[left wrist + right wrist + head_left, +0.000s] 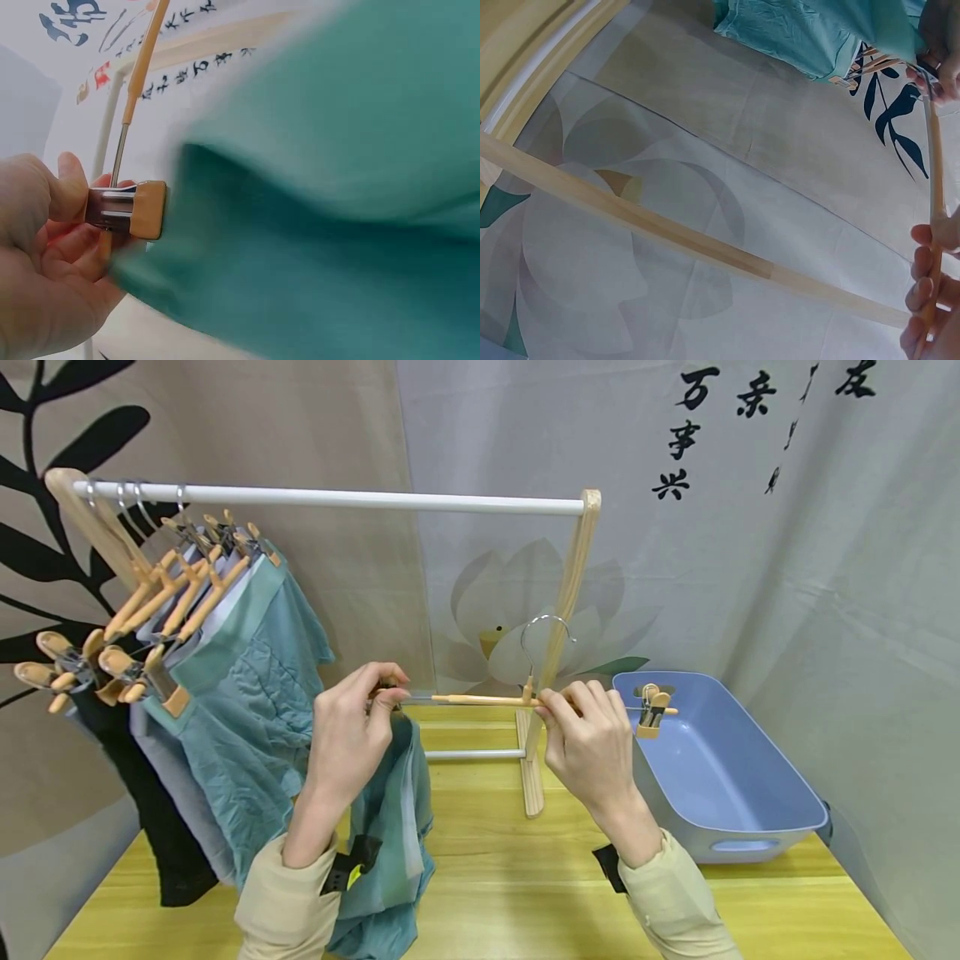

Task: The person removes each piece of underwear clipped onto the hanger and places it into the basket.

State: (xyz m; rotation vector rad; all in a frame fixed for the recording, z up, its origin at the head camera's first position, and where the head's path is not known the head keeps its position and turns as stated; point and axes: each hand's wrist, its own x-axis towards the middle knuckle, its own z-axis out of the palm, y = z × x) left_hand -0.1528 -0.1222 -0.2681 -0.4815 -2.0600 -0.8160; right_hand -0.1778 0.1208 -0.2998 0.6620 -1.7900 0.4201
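Note:
A wooden clip hanger with a metal hook is held level between both hands over the table. My left hand pinches the clip at the hanger's left end, thumb on one side and fingers behind. From that end hangs a teal garment, its upper edge right at the clip in the left wrist view, where it is blurred. My right hand grips the wooden bar just right of the hook. Past it, the right-hand clip sticks out with no cloth in it, overlapping a blue bin's rim.
A rack with a white rail stands behind the hands. Several clip hangers with teal, grey and black garments crowd its left end. The blue bin sits on the wooden table at right. A printed curtain closes off the back.

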